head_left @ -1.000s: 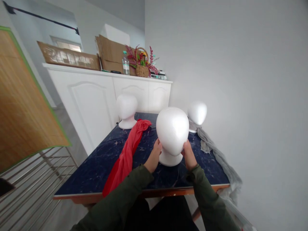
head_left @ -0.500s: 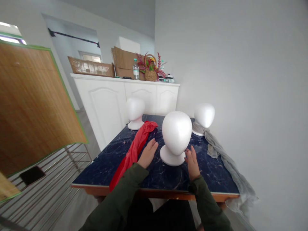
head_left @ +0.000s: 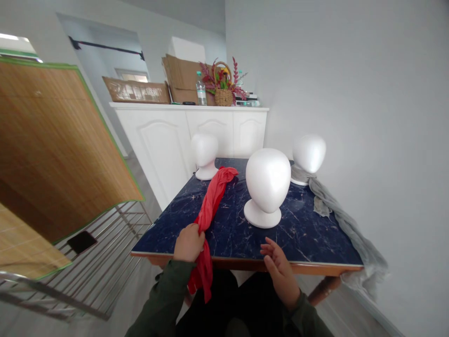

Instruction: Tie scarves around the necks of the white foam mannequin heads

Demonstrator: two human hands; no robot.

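Observation:
My left hand (head_left: 189,243) is closed round a red scarf (head_left: 210,199) near the table's front edge. The scarf lies lengthwise up the left side of the dark blue marbled table (head_left: 231,238), and its near end hangs over the edge below my fist. My right hand (head_left: 280,274) is empty, fingers apart, just in front of the front edge. Beyond it a white mannequin head (head_left: 268,182) stands upright on its round base, touched by neither hand.
Another mannequin head (head_left: 205,154) stands at the back left. A third mannequin head (head_left: 308,154), at the back right, has a grey scarf (head_left: 336,210) round its neck, trailing off the table's right edge. At left is a metal rack (head_left: 115,243) with a dark phone-like slab (head_left: 82,242).
My left hand has moved from beside the middle head to the red scarf and gripped it. My right hand has drawn back from the head's base towards me. The view has shifted slightly.

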